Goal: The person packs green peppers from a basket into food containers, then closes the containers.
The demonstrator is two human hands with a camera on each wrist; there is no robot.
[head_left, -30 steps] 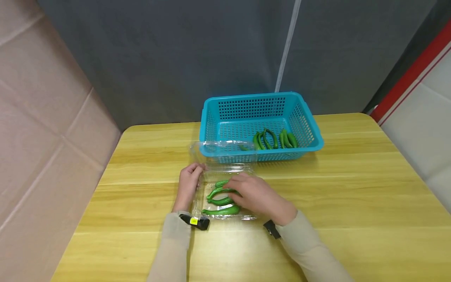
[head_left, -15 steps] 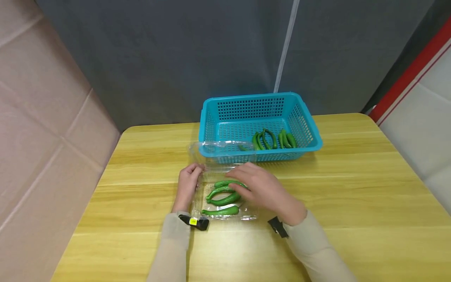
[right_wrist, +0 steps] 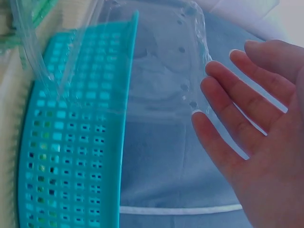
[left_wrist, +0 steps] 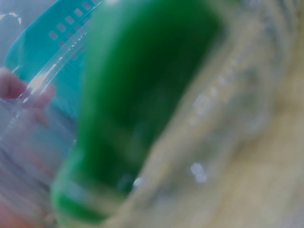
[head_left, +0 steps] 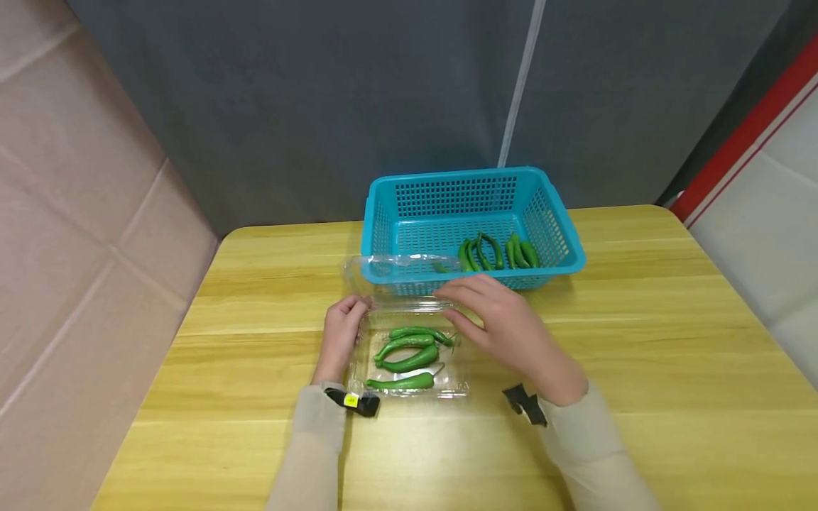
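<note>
Pinching a clear container point(head_left: 451, 372) with the left hand point(head_left: 341, 332), right hand point(head_left: 511, 326) spread near the lid point(head_left: 402, 273), four green peppers point(head_left: 412, 364) lying in the tray between the two.
In the head view: thumb and fingers pressed together on the container's left edge by the hinge, just beside the peppers but apart from them; on the right, fingers extended over the hinge's far end, thumb apart, near the farthest pepper; beyond, a blue basket point(head_left: 456, 175) holding more green peppers point(head_left: 529, 253). In the left wrist view: one pepper blurred and large at the middle, fingertips at the left margin, closed on the plastic. In the right wrist view: fingers straight and fanned wide beside the lid's edge, hard to tell whether touching.
</note>
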